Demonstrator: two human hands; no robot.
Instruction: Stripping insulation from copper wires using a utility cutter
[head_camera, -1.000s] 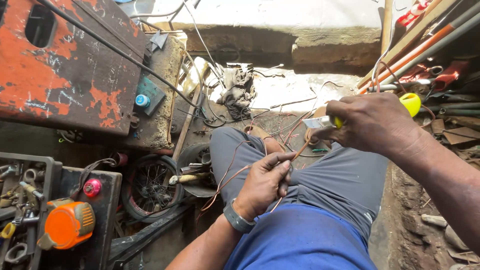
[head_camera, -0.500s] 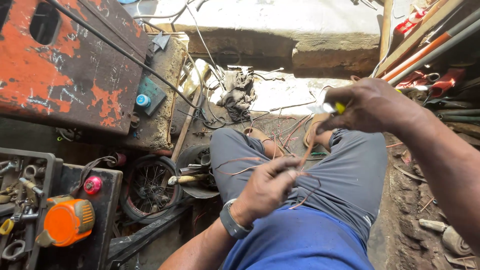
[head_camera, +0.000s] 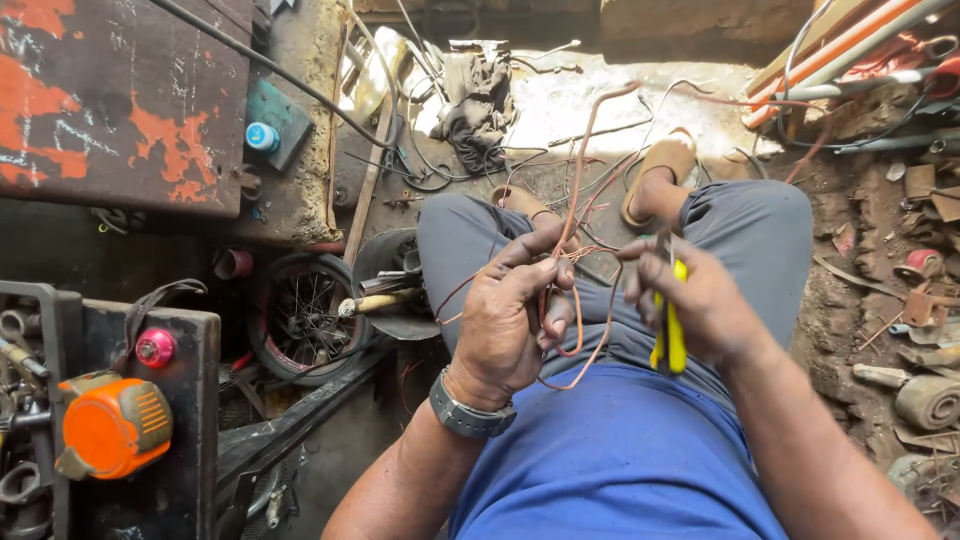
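Head-camera view looks down on two bare hands working over the person's lap. Left hand (head_camera: 515, 325) has its fingers curled and pinched together around a tangle of thin copper-coloured wire strands (head_camera: 578, 250); thumb and forefinger press the strands near the top of the fist, and a loose loop hangs out below the palm. From that pinch the longest strands run up and away from the fingers, toward the far ground beyond the knees, so the wire's long axis lies roughly straight ahead of the left fingertips. Right hand (head_camera: 700, 300) sits just beside the left, to its right, fingers closed around a pair of yellow-handled pliers (head_camera: 672, 330); the handles point down toward the body, and the nose of the tool is hidden behind the fingers, so whether it touches the wire cannot be told. The left hand is the one on the wire; the right fingertips are near the same strands, a short gap across. Outward from the hands lie grey trousers (head_camera: 760, 230), a blue shirt (head_camera: 620, 460), and, well to the left, an orange tape measure (head_camera: 110, 425).
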